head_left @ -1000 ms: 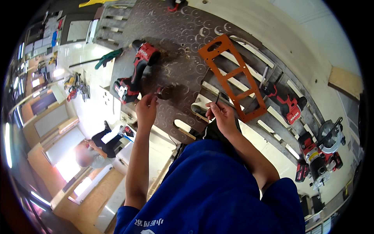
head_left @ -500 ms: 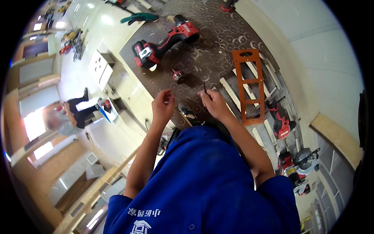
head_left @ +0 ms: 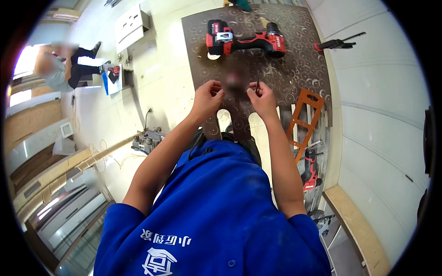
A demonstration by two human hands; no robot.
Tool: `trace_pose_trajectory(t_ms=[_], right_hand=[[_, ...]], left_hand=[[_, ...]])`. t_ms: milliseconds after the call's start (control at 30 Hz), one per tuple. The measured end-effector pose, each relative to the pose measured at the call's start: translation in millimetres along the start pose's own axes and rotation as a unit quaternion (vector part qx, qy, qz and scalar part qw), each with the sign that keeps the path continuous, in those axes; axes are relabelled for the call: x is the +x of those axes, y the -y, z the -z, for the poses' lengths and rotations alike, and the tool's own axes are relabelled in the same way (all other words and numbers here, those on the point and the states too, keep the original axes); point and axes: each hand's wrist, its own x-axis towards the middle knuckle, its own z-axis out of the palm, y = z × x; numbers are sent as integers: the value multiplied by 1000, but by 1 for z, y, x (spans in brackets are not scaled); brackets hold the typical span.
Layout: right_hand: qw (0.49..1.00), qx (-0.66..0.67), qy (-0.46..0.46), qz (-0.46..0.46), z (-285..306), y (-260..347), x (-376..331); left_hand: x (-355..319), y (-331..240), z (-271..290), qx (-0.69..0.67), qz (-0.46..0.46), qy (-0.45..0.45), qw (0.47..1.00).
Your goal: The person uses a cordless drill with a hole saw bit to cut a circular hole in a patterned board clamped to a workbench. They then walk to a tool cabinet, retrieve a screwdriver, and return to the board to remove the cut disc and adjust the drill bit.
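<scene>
My right hand (head_left: 264, 99) pinches a thin dark rod (head_left: 258, 84) that stands up from the fingertips; its exact kind is not clear. My left hand (head_left: 208, 97) is closed, fingertips together, and what they hold, if anything, cannot be made out. Between the two hands is a small dark red thing (head_left: 235, 79), too smeared to name. Both hands are over the near part of a dark brown board (head_left: 294, 60) patterned with rings. Slots are cut into its near edge. Beyond my hands a red and black cordless drill (head_left: 251, 42) lies on its side on the board.
An orange frame-shaped template (head_left: 305, 117) leans over pallet slats at the right, near another red power tool (head_left: 311, 171). Black pliers-like tool (head_left: 340, 43) shows at the far right edge. A seated person (head_left: 69, 69) is at the left, by a white box (head_left: 130, 30).
My view has turned, so the board and drill appear further right. My hands have come closer together, on either side of the small red thing. The rod stays in my right hand.
</scene>
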Motion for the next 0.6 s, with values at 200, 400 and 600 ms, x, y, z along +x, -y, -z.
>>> trace_pose_trajectory(t_ms=[200, 400, 600], right_hand=[[999, -33, 17, -7, -12, 20, 34], [996, -78, 37, 10, -27, 16, 59], [991, -117, 39, 50, -32, 8, 70]], left_hand=[[4, 2, 9, 51, 115, 43, 991], [6, 6, 8, 47, 120, 34, 991], [13, 12, 12, -9, 131, -14, 991]])
